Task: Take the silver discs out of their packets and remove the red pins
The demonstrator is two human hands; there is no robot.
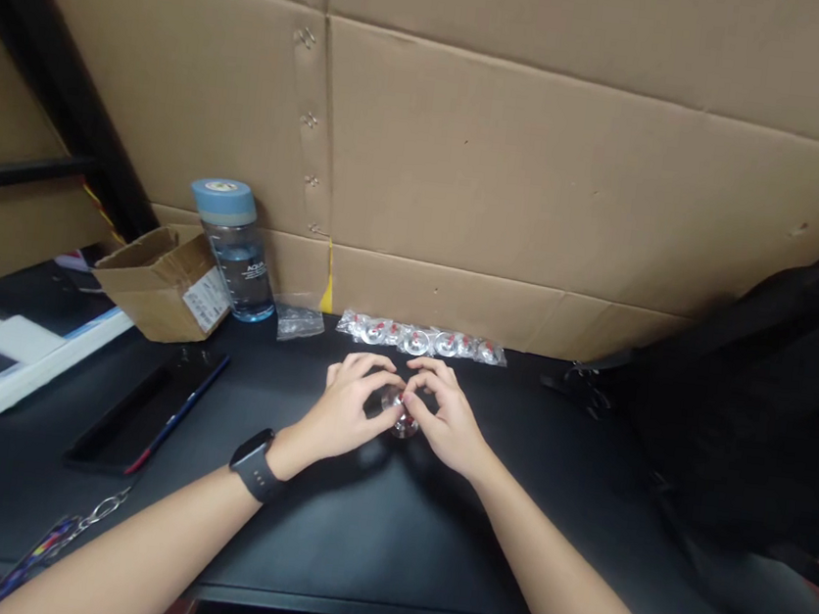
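Fingers of the left hand [348, 406] and the right hand [445, 418] curl in and pinch one small clear packet [401, 415] between them, at the middle of the matte black table [369, 529]. The left wrist wears one black watch [255, 464]. At twelve o'clock from the hands lies one row of about five crinkly clear packets [422, 339] with red specks, against the cardboard wall [544, 165]. At ten o'clock stand one cylindrical bottle [235, 250] with a blue cap and one open cardboard box [165, 281]. At three o'clock slumps one black bag [760, 406].
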